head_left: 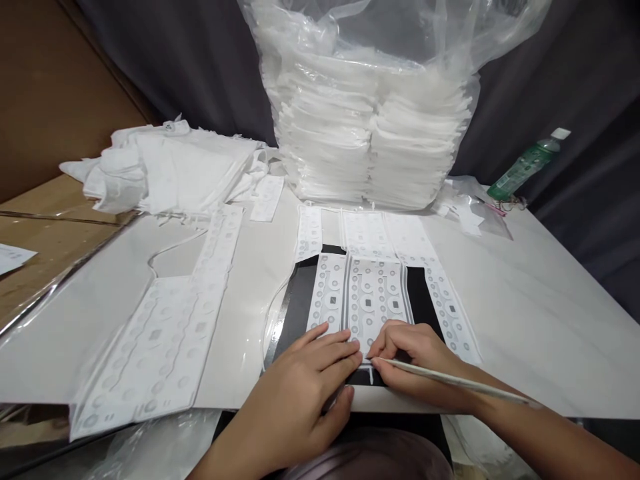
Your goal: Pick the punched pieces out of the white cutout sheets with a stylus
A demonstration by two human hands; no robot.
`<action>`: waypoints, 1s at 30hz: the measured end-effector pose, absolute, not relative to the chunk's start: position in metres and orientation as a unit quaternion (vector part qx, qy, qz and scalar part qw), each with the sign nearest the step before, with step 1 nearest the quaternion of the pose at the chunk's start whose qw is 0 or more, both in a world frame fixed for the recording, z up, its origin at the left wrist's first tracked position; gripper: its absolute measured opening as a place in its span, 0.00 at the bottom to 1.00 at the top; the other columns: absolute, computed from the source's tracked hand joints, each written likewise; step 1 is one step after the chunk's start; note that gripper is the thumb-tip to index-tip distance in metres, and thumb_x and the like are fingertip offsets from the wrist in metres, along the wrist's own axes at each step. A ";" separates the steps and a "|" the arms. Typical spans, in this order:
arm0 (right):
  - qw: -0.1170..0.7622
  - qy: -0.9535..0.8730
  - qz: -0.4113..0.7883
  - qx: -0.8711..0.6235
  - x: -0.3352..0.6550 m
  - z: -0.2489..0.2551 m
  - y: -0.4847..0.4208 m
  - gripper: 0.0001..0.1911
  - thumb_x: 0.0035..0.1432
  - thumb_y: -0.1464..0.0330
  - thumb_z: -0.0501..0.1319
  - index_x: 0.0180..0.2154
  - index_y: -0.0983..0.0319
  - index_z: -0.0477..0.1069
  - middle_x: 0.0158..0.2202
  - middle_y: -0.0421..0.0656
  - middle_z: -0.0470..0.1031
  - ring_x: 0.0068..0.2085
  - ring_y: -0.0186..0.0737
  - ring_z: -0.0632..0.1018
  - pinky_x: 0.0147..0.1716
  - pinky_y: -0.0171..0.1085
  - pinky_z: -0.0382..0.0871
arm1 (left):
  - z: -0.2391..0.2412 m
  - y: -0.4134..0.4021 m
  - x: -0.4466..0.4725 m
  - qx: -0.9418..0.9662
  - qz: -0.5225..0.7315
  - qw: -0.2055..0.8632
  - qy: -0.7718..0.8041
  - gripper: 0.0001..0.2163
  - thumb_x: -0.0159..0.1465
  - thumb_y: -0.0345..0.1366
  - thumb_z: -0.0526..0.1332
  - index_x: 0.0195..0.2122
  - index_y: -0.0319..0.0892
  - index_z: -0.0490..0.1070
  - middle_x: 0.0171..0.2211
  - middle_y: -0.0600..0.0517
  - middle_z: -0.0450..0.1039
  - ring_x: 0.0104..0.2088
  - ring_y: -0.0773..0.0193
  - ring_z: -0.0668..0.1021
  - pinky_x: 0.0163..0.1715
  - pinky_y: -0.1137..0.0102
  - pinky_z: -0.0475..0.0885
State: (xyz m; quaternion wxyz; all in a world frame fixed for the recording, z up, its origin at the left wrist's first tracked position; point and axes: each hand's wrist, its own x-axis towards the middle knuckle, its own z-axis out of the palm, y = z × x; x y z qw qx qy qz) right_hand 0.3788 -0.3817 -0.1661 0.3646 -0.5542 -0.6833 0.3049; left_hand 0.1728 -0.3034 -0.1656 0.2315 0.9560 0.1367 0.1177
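Note:
Near the table's front edge lies a black mat [300, 303] with white printed strips [373, 297] of circles and small squares laid across it. My left hand [305, 387] rests flat on the near end of the strips, fingers stretched out and pressing down. Beside it, my right hand [415, 357] pinches a thin white stick-like tool [460, 381], its tip touching the strip's near edge close to my left fingertips.
A long sheet of the same printed strips [165, 340] lies to the left. A tall clear bag of stacked white pieces [375, 127] stands at the back. A loose white pile [165, 167] sits back left, a green bottle [525, 163] back right, brown cardboard [50, 227] far left.

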 end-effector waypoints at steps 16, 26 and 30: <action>0.376 -0.701 0.000 -0.606 0.377 -0.188 -0.411 0.07 0.61 0.75 0.54 0.32 0.61 0.68 0.37 0.48 0.78 0.39 0.42 0.78 0.37 0.40 0.75 | -0.161 -0.302 0.175 0.962 0.087 0.221 0.135 0.17 0.61 0.29 0.53 0.51 0.43 0.70 0.49 0.50 0.73 0.55 0.58 0.72 0.61 0.55 0.61; 0.378 -0.578 0.330 -0.643 0.415 -0.172 -0.418 0.09 0.53 0.73 0.61 0.23 0.61 0.65 0.28 0.40 0.76 0.30 0.34 0.77 0.31 0.32 0.68 | -0.164 -0.315 0.205 0.962 0.131 0.215 0.109 0.15 0.65 0.36 0.55 0.53 0.45 0.68 0.51 0.51 0.73 0.55 0.54 0.71 0.58 0.49 0.61; 0.367 -0.585 0.329 -0.644 0.413 -0.175 -0.415 0.08 0.52 0.73 0.62 0.23 0.61 0.66 0.28 0.40 0.76 0.30 0.33 0.76 0.32 0.32 0.68 | -0.170 -0.314 0.209 0.967 0.100 0.213 0.098 0.17 0.65 0.35 0.55 0.55 0.44 0.66 0.53 0.50 0.72 0.57 0.53 0.69 0.59 0.48 0.60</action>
